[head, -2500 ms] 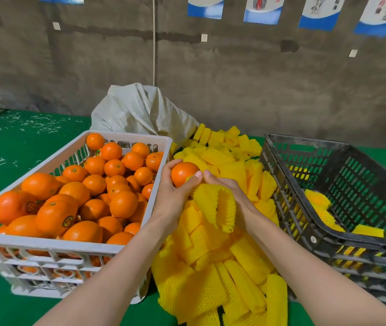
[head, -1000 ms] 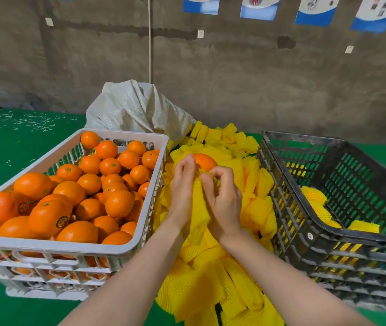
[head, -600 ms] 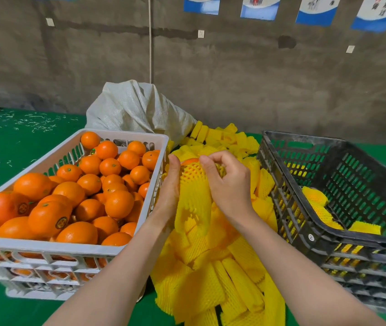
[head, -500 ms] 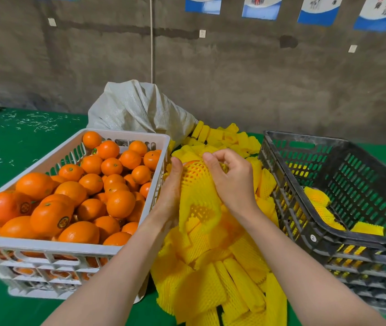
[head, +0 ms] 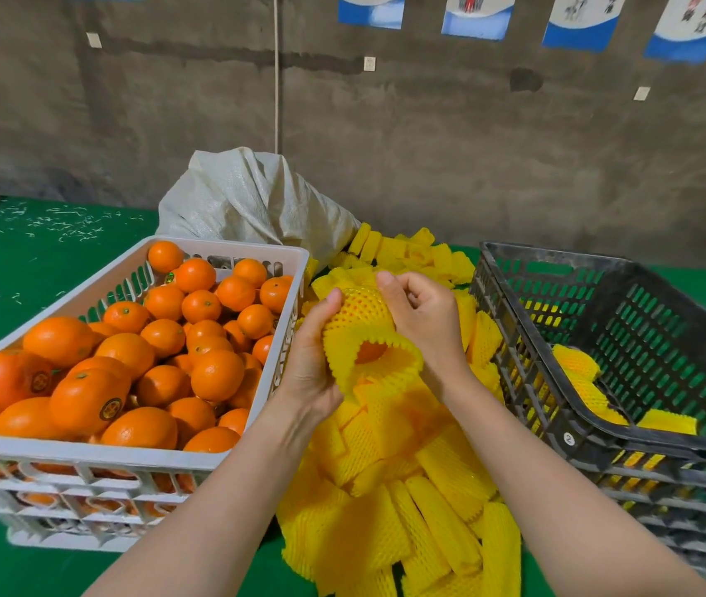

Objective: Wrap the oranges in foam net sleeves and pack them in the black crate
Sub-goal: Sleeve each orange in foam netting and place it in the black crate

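- Orange (head: 370, 352) sits almost fully inside a yellow foam sleeve (head: 362, 327), held above the sleeve pile (head: 407, 480) between the two crates; only a bit of peel shows at the open near end.
- Left hand (head: 312, 359) curled round the sleeved orange from the left, thumb on top.
- Right hand (head: 422, 314) fingers bent, pinching the sleeve's far edge.
- Black crate (head: 566, 428) holds a few wrapped fruits (head: 577, 364); white crate (head: 84, 454) is heaped with bare oranges (head: 127, 372), so most work seems left.
- Next likely: drop this one in the black crate.

Circled "2" on black crate (head: 644, 441) rim; orange stickers (head: 110, 408) illegible.
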